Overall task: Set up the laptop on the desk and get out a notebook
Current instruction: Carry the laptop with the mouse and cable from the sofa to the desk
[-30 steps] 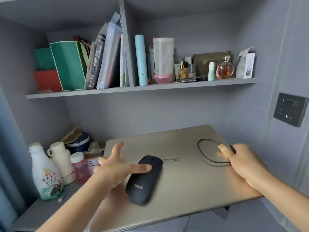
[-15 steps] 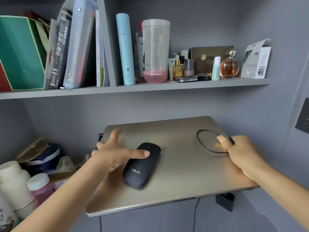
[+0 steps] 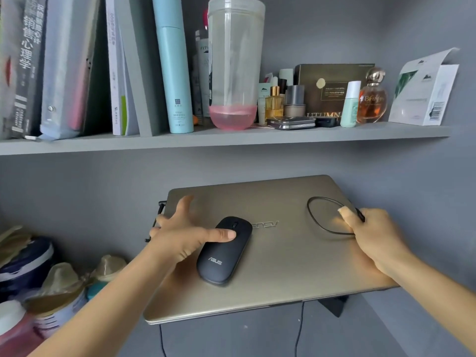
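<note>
A closed gold laptop (image 3: 283,256) is held level in the air in front of the grey wall, below the shelf. My left hand (image 3: 180,235) grips its left edge, fingers spread and the thumb pressing a black mouse (image 3: 221,261) that lies on the lid. My right hand (image 3: 373,235) holds the right edge, its thumb pinning a loop of thin black cable (image 3: 313,222) to the lid. The cable hangs below the laptop, where a black charger brick (image 3: 333,305) shows. Books and folders (image 3: 67,65) stand at the shelf's left end; I cannot tell a notebook among them.
The grey shelf (image 3: 231,139) runs across above the laptop, carrying a tall clear tumbler (image 3: 234,65), a light blue tube (image 3: 175,73), perfume bottles and boxes. Jars and bottles (image 3: 59,292) crowd the lower left. The wall closes in at the right.
The laptop, with the mouse and cable loop on it, has moved closer to the wall, and my view has closed in on the shelf. Both hands keep the same hold.
</note>
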The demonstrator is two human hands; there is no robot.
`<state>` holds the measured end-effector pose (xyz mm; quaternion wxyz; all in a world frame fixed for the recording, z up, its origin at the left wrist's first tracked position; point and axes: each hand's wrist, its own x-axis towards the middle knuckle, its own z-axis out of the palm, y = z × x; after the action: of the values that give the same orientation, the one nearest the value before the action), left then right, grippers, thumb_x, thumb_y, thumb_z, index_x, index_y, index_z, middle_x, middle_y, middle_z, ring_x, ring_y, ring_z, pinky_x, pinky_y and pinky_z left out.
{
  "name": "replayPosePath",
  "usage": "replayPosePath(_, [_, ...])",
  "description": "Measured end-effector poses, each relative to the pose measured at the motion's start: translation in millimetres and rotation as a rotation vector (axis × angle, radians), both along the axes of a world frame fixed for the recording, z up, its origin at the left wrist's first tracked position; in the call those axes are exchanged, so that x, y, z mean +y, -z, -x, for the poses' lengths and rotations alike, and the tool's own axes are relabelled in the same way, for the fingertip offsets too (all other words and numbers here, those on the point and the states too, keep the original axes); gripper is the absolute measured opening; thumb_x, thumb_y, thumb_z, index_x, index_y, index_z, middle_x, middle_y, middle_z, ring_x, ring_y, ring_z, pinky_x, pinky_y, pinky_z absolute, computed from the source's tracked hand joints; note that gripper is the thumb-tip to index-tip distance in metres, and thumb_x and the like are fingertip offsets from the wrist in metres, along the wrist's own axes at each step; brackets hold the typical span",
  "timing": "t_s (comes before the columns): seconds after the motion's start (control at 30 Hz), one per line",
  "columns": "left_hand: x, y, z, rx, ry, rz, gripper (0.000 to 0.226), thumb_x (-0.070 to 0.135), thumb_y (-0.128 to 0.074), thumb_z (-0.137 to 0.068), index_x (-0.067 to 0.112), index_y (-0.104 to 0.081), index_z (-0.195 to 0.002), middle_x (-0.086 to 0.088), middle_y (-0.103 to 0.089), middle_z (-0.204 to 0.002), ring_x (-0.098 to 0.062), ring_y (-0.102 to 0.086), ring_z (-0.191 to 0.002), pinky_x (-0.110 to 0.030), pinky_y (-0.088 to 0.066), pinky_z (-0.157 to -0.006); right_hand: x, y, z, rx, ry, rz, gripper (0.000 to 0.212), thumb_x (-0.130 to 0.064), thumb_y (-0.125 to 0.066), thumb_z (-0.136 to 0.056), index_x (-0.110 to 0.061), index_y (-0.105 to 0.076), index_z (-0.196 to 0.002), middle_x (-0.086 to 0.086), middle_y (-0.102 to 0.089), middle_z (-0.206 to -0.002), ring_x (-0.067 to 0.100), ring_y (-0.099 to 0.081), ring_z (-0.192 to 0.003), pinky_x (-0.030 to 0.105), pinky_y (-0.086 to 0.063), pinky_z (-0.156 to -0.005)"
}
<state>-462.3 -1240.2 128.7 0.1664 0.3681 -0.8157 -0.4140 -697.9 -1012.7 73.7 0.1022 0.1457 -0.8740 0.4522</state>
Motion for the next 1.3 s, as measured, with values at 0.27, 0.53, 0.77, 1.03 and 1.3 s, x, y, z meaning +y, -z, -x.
replayPosePath(0.27, [-27, -13, 30, 0.007, 0.044, 0.069, 0.134, 0.068, -0.074, -0.021, 0.052, -0.015, -0.14, -0.013, -0.019, -0.15, -0.033, -0.018, -0.14, -0.046, -0.024, -0.114, -17, -7, 16, 0.01, 0.027, 0.063, 0.048, -0.054, -0.05, -0.088, -0.011, -0.059, -0.067, 0.009, -0.064, -0.066, 0.036, -0.058, -0.068, 0.043, -0.05, -0.067])
replayPosePath(0.53, [-44, -5, 46, -0.006, 0.063, 0.053, 0.13, 0.066, -0.075, -0.025, 0.052, -0.015, -0.14, -0.011, -0.022, -0.149, -0.032, -0.017, -0.141, -0.045, -0.026, -0.111, -27, 3, 22, -0.033, 0.066, 0.052, 0.055, -0.066, -0.046, -0.077, -0.014, -0.061, -0.067, 0.0, -0.065, -0.066, 0.033, -0.061, -0.071, 0.046, -0.052, -0.073])
replayPosePath(0.77, [-44, 37, 43, -0.052, 0.069, -0.032, 0.117, 0.051, -0.087, -0.051, 0.047, -0.016, -0.143, -0.013, -0.021, -0.146, -0.035, -0.02, -0.139, -0.042, -0.028, -0.109, -25, 47, 15, -0.128, 0.073, -0.019, 0.054, -0.069, -0.043, -0.075, -0.021, -0.066, -0.073, -0.004, -0.072, -0.077, 0.031, -0.066, -0.081, 0.046, -0.054, -0.078])
replayPosePath(1.03, [-38, 80, 32, -0.07, 0.029, -0.086, 0.117, 0.045, -0.089, -0.051, 0.048, -0.017, -0.143, -0.011, -0.021, -0.146, -0.035, -0.017, -0.138, -0.043, -0.027, -0.109, -22, 70, -8, -0.105, 0.092, -0.145, 0.039, -0.054, -0.046, -0.089, -0.02, -0.058, -0.074, 0.001, -0.067, -0.078, 0.034, -0.062, -0.084, 0.038, -0.05, -0.072])
replayPosePath(1.3, [-28, 103, 10, -0.146, 0.013, -0.1, 0.133, 0.063, -0.076, -0.022, 0.054, -0.016, -0.14, -0.006, -0.022, -0.145, -0.034, -0.018, -0.135, -0.048, -0.025, -0.109, -12, 98, -31, -0.115, 0.019, -0.197, 0.035, -0.055, -0.042, -0.091, -0.023, -0.057, -0.089, -0.022, -0.063, -0.075, 0.027, -0.063, -0.086, 0.036, -0.049, -0.072])
